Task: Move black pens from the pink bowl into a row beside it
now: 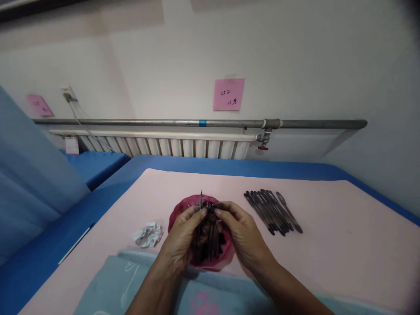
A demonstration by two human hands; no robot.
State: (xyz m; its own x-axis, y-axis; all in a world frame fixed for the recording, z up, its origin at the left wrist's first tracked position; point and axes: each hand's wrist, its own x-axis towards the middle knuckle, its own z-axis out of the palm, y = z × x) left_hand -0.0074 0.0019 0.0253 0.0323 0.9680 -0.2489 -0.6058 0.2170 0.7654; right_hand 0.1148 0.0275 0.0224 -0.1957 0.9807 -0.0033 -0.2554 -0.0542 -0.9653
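Over a dark red basin (177,213) my two hands are close together. A slim dark pen (201,200) stands pinched between the thumb and fingers of my left hand (184,234), its pointed tip up. Just right of it, the thumb and fingertips of my right hand (241,229) are pressed together on something small and dark that I cannot make out. Several dark pen parts (211,245) lie in the basin below, partly hidden by my hands. To the right, several dark capped pens (269,212) lie side by side in a slanted row.
A crumpled white paper (149,235) lies left of the basin on the pink table cover (344,245). A light blue cloth (131,275) runs along the near edge. A white stick (75,243) lies far left. Behind are a radiator (187,147) and a pipe (157,122).
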